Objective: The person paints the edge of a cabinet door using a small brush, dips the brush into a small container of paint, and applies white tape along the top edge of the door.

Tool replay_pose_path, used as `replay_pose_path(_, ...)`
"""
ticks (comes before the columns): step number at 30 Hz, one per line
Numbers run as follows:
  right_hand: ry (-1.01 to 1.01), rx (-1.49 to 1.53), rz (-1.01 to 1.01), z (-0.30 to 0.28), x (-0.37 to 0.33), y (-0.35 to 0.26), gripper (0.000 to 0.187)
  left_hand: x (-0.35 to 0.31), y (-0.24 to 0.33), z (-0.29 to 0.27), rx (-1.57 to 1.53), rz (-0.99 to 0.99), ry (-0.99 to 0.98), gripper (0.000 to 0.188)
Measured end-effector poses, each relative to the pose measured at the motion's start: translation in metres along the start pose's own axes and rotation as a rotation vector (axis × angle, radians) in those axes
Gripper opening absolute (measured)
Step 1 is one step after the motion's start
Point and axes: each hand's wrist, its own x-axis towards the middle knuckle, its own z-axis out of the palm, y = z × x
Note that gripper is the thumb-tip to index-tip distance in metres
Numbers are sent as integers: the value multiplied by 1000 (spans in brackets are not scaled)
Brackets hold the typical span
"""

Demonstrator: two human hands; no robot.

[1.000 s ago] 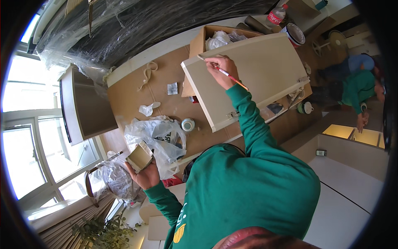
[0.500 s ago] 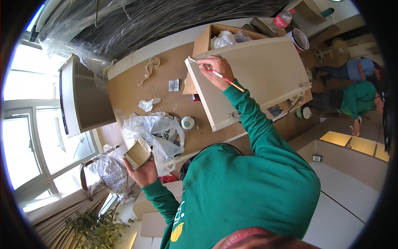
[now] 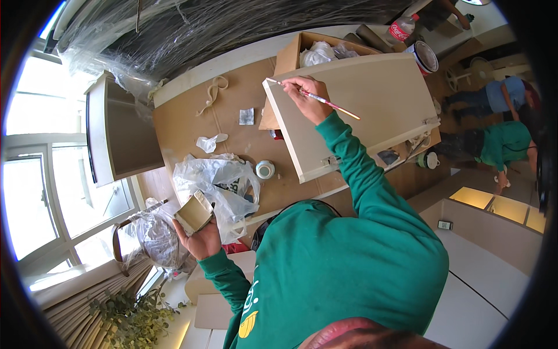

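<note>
My right hand (image 3: 306, 99) is closed round a thin paintbrush (image 3: 331, 105) with a red and white handle. The brush tip is at the far left corner of a cream cabinet door (image 3: 354, 110), which has metal hinges along its near edge. Low on the left, my left hand (image 3: 203, 239) holds a small open box (image 3: 195, 214) with cream paint smeared inside. A crumpled clear plastic bag (image 3: 203, 177) lies just beyond that hand, and a small white jar (image 3: 265, 170) stands to its right.
Brown cardboard (image 3: 180, 116) covers the worktop, with a grey sanding square (image 3: 246, 117) and a tape strip (image 3: 214, 93) on it. Behind the door stand a cardboard box (image 3: 288, 55), a soda bottle (image 3: 402, 29) and a paint can (image 3: 425, 57). Other people (image 3: 505, 142) work at right.
My right hand and the brush have shifted slightly right, and the handle has swung a little. The left hand keeps its hold on the box. A person's arm has appeared at the upper right.
</note>
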Motion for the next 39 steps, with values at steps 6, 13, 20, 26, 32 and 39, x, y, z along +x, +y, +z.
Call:
replay_pose_path(6, -15, -23, 79, -5, 0, 7, 13, 0, 0, 1, 10, 8, 12, 43)
replay_pose_path(13, 8, -135, -27, -8, -1, -6, 11, 0, -2, 2, 27, 16, 37, 44)
replay_pose_path(20, 130, -164, 6, -33, -1, 13, 11, -1, -1, 0, 18, 15, 33, 44)
replay_pose_path(26, 139, -213, -18, -27, -4, 11, 10, 0, -2, 2, 18, 6, 20, 44)
replay_pose_path(32, -5, -171, -66, -1, -2, 0, 11, 0, -3, 5, 23, 6, 11, 43)
replay_pose_path(39, 21, -120, -20, -5, 2, -3, 14, -1, -3, 3, 31, 30, 42, 43)
